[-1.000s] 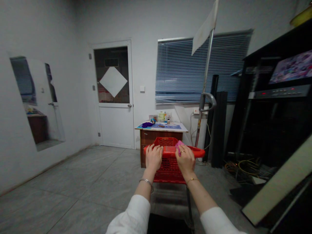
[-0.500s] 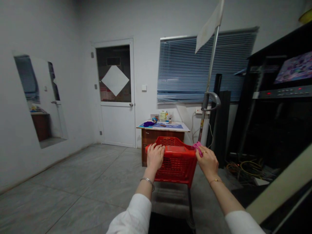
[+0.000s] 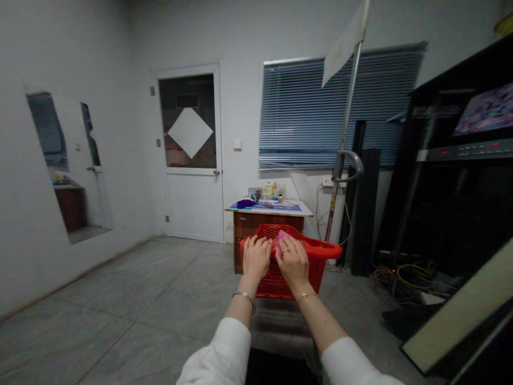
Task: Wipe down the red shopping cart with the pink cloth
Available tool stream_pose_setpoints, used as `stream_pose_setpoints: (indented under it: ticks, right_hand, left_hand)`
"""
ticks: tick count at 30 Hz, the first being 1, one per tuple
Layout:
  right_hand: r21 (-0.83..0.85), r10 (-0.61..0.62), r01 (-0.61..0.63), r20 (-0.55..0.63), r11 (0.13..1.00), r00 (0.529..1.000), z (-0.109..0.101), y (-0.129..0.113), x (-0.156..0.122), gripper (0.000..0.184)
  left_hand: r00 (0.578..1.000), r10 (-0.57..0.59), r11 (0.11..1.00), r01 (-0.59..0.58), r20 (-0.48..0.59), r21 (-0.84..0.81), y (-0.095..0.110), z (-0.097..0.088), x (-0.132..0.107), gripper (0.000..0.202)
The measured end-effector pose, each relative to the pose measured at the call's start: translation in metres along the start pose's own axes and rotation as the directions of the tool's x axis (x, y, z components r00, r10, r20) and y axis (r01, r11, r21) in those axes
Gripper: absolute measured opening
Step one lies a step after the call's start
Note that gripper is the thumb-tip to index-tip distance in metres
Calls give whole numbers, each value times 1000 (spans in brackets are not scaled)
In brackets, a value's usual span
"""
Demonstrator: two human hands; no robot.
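A red plastic cart basket [image 3: 316,262] stands in front of me on a thin metal post. My left hand [image 3: 255,258] grips the left part of its red handle bar, fingers curled over it. My right hand [image 3: 292,260] lies on the bar right beside the left one, closed on a small pink cloth [image 3: 280,238] that it presses against the handle. Both wrists carry bracelets and both sleeves are white.
A wooden desk [image 3: 268,219] with bottles and papers stands just behind the cart, under a blue window blind. A white door [image 3: 193,155] is at the back left. A metal pole [image 3: 344,133] leans at the right, next to a black cabinet [image 3: 452,176] and floor cables [image 3: 401,275].
My right hand slid with the pink cloth from the handle's right end back to its middle, next to my left hand. The left hand stayed on the bar.
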State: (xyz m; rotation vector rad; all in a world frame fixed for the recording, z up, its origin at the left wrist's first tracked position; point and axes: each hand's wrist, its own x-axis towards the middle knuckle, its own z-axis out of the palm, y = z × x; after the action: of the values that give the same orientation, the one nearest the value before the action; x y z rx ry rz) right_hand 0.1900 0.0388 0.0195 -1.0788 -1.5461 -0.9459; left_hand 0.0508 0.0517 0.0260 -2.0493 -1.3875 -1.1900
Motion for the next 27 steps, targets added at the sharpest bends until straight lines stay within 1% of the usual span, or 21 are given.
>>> stream_pose_setpoints:
  ticks: [1,3,6,10,12,14,16,18,21,24,26,27]
  right_hand:
    - [5,-6,6,6,1000,1000,0,-1,0,28]
    - [4,-10,10,16,1000,1000,-2,10,-3,28]
    - [-26,18,-18,27,1000,999,-10,49,-8,29]
    - [-108,120,-119,9,987,993,-27,106,-15,30]
    - [-144,138,-137,1,980,990,-33,123,-17,30]
    - [-162,151,-150,-7,975,989,-35,128,-17,31]
    - [-153,162,-162,-11,975,987,-31,121,-15,31]
    - [-121,155,-154,3,981,988,-24,105,-12,31]
    - [-69,130,-128,21,989,991,-11,70,-4,30]
    - [-18,71,-70,48,997,996,-4,31,3,29]
    - [1,25,-26,65,1000,998,-2,12,5,28]
    - [4,12,-13,66,1000,998,-1,6,5,28]
  left_hand:
    - [1000,7,1000,-7,6,2,-1,0,0,31]
    - [1000,14,1000,-14,12,0,-4,-1,0,31]
    - [1000,13,1000,-13,9,-9,-5,0,0,31]
    - [1000,9,1000,-9,-3,-13,-3,3,-1,30]
    - [1000,2,1000,-2,-13,-21,-1,4,0,29]
    - [1000,-10,1000,9,-21,-28,2,5,0,29]
    - [999,-23,999,22,-28,-28,5,6,0,30]
    - [999,-29,999,28,-33,-23,6,8,0,30]
    - [999,-22,1000,21,-37,-22,4,8,-1,31]
    - [999,-14,1000,14,-34,-16,1,5,-1,31]
    - [1000,-2,1000,2,-26,-5,-1,3,-2,30]
    - [1000,7,1000,-7,-22,0,-2,2,-2,30]
